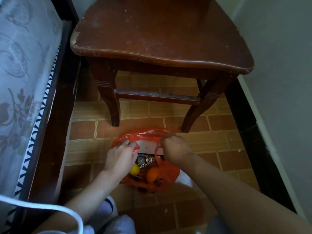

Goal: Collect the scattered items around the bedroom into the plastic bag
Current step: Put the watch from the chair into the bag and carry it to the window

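Red plastic bag [166, 180] mouth-up on floor, rim pinched by left hand [120, 157] and right hand [175, 146].

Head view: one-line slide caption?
Both hands grip the red bag's rim on the tiled floor, a watch and two balls inside.

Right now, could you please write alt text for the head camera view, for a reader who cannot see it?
Both hands, left and right, grip the rim of a red plastic bag on the tiled floor, in front of a wooden chair. Inside lie a wristwatch, a yellow ball, an orange ball and a flat pale box.
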The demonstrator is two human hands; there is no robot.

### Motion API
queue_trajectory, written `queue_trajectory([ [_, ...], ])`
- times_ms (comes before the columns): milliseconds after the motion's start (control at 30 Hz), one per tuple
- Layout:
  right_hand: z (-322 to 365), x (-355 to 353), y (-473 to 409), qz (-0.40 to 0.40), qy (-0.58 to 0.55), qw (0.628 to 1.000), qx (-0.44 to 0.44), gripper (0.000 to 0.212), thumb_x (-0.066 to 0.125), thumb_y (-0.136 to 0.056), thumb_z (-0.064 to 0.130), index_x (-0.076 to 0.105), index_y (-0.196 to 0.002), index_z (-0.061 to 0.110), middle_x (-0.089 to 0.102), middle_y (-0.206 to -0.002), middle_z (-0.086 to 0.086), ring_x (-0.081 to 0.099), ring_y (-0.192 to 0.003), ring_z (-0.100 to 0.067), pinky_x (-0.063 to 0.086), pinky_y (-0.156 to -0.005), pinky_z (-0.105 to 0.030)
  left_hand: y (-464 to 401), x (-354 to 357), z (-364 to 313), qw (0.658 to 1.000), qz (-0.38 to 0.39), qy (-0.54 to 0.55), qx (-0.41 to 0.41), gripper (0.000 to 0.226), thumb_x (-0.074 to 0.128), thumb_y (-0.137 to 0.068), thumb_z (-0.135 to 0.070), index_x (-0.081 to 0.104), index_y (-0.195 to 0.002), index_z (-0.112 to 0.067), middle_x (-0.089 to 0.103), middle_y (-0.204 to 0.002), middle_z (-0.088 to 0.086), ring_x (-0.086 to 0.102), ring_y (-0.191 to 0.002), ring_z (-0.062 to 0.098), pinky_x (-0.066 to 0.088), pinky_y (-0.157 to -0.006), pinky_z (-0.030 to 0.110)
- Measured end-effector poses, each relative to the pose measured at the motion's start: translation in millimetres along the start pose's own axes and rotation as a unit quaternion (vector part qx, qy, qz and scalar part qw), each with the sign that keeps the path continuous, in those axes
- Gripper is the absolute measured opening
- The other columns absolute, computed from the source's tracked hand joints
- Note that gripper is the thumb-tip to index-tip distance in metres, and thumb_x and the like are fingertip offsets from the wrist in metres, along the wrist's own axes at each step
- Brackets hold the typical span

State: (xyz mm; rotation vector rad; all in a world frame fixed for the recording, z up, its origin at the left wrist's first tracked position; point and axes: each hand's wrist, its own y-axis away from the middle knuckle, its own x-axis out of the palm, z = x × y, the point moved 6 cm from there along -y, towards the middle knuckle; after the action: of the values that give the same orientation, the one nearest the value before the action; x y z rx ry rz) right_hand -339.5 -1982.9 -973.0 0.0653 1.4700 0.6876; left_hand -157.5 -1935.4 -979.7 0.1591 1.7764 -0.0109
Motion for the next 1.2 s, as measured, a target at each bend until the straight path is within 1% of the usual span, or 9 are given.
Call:
queue_trajectory([
  [167,14,2,0,0.039,-0.051,0.996,-0.062,0.06,0.072,-0.086,0.022,0.054,-0.143,0.024,0.042,-0.154,-0.006,0.034,-0.145,-0.029,0.035,-0.117,-0.048,5,-12,-1,0.996,-0.033,0.085,0.0,0.022,0.068,-0.096,-0.029,0.071,-0.117,-0.021,0.074,-0.095,-0.005,0.073,-0.073,0.012,0.06,-0.059,0.027],
  [333,25,-9,1,-0.039,-0.046,0.993,-0.105,0.022,0.063,-0.09,0.014,0.075,-0.108,0.017,0.064,-0.115,-0.009,0.058,-0.115,-0.033,0.045,-0.091,-0.039,4,-28,-6,0.989,-0.079,0.127,0.006,0.019,0.075,-0.092,-0.024,0.071,-0.11,-0.021,0.074,-0.086,-0.005,0.071,-0.064,0.015,0.057,-0.053,0.027],
  [400,25,-24,-2,-0.06,-0.072,0.993,-0.079,0.02,0.063,-0.092,0.02,0.073,-0.11,0.017,0.068,-0.112,-0.007,0.064,-0.107,-0.03,0.046,-0.08,-0.035,2,-34,-6,0.987,-0.099,0.129,0.008,0.015,0.075,-0.091,-0.023,0.073,-0.106,-0.02,0.075,-0.087,-0.003,0.072,-0.065,0.017,0.057,-0.054,0.028],
  [567,25,16,9,0.119,0.031,0.992,-0.035,0.071,0.075,-0.083,0.059,0.054,-0.138,0.018,0.065,-0.128,-0.008,0.064,-0.117,-0.029,0.053,-0.092,-0.038,1,-41,-2,0.986,-0.118,0.118,0.007,0.016,0.078,-0.09,-0.022,0.073,-0.105,-0.018,0.077,-0.088,-0.002,0.074,-0.066,0.019,0.053,-0.055,0.025],
  [633,21,39,14,0.168,0.124,0.977,-0.03,0.056,0.071,-0.091,0.045,0.055,-0.135,0.015,0.062,-0.135,-0.011,0.063,-0.122,-0.032,0.053,-0.097,-0.043,0,-41,-4,0.986,-0.116,0.116,0.006,0.017,0.078,-0.089,-0.023,0.071,-0.104,-0.02,0.076,-0.086,-0.003,0.073,-0.064,0.019,0.05,-0.052,0.024],
  [767,16,38,7,0.13,0.182,0.974,-0.04,0.029,0.053,-0.102,0.014,0.061,-0.13,0.01,0.063,-0.136,-0.014,0.063,-0.124,-0.033,0.053,-0.097,-0.042,-2,-38,-2,0.986,-0.117,0.12,0.007,0.017,0.078,-0.088,-0.022,0.072,-0.104,-0.021,0.076,-0.093,-0.003,0.074,-0.071,0.022,0.057,-0.055,0.032],
  [967,14,29,5,0.147,0.16,0.976,-0.007,0.051,0.067,-0.094,0.046,0.057,-0.133,0.015,0.064,-0.132,-0.008,0.064,-0.119,-0.03,0.05,-0.089,-0.038,-4,-34,-3,0.986,-0.11,0.126,0.019,0.023,0.077,-0.089,-0.02,0.077,-0.111,-0.018,0.075,-0.108,-0.006,0.073,-0.092,0.02,0.062,-0.067,0.035],
  [1067,11,41,11,0.175,0.211,0.962,0.017,0.031,0.053,-0.104,0.023,0.061,-0.133,0.014,0.063,-0.138,-0.009,0.063,-0.125,-0.029,0.044,-0.076,-0.037,-4,-35,-4,0.985,-0.114,0.126,0.024,0.022,0.079,-0.087,-0.017,0.078,-0.11,-0.015,0.074,-0.109,-0.005,0.071,-0.096,0.02,0.062,-0.071,0.035],
  [1200,1,18,8,0.114,0.15,0.982,0.034,0.025,0.05,-0.104,0.017,0.062,-0.126,0.015,0.068,-0.126,-0.009,0.067,-0.114,-0.028,0.053,-0.087,-0.036,-5,-38,-4,0.983,-0.119,0.133,0.032,0.024,0.078,-0.089,-0.017,0.078,-0.112,-0.013,0.074,-0.114,-0.002,0.07,-0.104,0.019,0.063,-0.08,0.035],
])
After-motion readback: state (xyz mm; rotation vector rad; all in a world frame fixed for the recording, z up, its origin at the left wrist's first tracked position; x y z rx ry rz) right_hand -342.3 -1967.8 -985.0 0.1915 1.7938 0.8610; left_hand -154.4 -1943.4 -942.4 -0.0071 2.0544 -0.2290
